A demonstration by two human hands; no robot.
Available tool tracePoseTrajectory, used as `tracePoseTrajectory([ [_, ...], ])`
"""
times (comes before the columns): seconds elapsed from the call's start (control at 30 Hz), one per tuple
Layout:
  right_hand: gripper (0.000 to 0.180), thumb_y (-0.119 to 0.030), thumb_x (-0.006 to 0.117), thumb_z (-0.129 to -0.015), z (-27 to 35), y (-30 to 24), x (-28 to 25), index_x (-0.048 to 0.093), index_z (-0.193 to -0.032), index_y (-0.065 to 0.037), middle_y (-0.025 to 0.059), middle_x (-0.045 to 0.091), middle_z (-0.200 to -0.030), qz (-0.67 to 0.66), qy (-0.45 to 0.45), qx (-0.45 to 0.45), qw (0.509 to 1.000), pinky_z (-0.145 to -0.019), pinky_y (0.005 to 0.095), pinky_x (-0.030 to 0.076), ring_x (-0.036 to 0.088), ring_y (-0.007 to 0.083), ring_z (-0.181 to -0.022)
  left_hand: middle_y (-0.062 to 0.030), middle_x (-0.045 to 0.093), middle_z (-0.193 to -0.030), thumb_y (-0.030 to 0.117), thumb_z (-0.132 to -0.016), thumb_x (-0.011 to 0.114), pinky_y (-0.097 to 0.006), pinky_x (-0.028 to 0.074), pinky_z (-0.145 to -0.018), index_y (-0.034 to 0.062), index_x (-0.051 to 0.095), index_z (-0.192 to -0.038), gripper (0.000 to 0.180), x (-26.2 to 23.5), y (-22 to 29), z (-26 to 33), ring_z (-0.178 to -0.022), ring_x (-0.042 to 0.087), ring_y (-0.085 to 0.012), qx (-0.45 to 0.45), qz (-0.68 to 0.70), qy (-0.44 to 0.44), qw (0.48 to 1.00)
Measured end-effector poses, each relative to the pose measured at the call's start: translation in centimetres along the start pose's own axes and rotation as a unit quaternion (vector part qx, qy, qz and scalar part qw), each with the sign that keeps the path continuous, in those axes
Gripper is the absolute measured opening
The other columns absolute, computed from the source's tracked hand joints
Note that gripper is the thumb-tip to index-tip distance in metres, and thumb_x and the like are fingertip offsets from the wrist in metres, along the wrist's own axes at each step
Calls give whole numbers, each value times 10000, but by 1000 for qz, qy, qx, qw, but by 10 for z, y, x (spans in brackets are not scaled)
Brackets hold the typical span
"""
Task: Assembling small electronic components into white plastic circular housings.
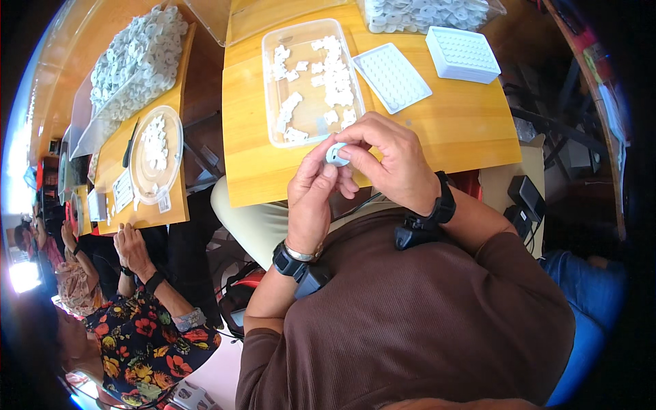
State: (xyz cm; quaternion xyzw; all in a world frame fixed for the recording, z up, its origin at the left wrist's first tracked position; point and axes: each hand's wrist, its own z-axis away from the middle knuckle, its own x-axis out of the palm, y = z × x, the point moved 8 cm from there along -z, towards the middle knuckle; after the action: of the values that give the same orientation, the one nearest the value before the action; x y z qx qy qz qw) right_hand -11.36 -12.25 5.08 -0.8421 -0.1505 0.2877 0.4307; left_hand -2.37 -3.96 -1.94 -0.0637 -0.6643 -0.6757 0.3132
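Between my two hands, just past the table's near edge, is a small round white plastic piece (334,156) with a dark slot in it. My left hand (314,181) grips it from the left, thumb and fingers closed round its edge. From the right, my right hand (389,154) pinches the same piece, thumb on its face. The fingers cover part of it. Just beyond my hands, a clear plastic tub (307,89) holds several small white plastic parts (337,78).
A white tray with rows of round hollows (393,78) lies right of the tub, beside a stack of similar trays (463,55). Behind them is a clear bin of white discs (427,15). At left, a co-worker (140,335) sits at another table with a heaped bin (140,55) and a round lid (175,147).
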Motion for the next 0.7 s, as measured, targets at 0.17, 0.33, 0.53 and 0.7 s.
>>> tracePoseTrajectory([
  [0.17, 70, -36, 640, -802, -1, -2, 3, 590, -850, -36, 107, 580, -779, 42, -9, -32, 999, -623, 362, 477, 594, 289, -712, -89, 604, -889, 47, -941, 466, -257, 490, -594, -13, 475, -1291, 355, -3, 3, 1, -686, 580, -152, 31, -54, 8, 998],
  [0.33, 96, -27, 638, -790, -1, -5, 5, 542, -801, -36, 111, 566, -766, 61, -13, -47, 997, -629, 384, 469, 580, 307, -723, -78, 597, -840, 16, -935, 451, -235, 480, -570, -19, 485, -1279, 348, -2, 7, 4, -666, 572, -135, 13, -100, 17, 995],
  [0.53, 128, -23, 653, -803, 2, 15, 9, 600, -919, -13, 97, 602, -813, -33, -54, 36, 997, -614, 320, 487, 623, 234, -710, -78, 598, -856, 17, -932, 454, -234, 479, -569, -17, 482, -1292, 363, -5, 6, 5, -672, 571, -131, -7, -73, 29, 997],
  [0.7, 140, 4, 668, -806, 8, 25, 14, 613, -935, 2, 71, 608, -817, -156, -47, 131, 978, -624, 270, 509, 635, 129, -732, -74, 598, -895, 2, -920, 449, -232, 479, -595, -10, 471, -1322, 402, -5, 7, 0, -698, 561, -126, 20, -65, 47, 997],
])
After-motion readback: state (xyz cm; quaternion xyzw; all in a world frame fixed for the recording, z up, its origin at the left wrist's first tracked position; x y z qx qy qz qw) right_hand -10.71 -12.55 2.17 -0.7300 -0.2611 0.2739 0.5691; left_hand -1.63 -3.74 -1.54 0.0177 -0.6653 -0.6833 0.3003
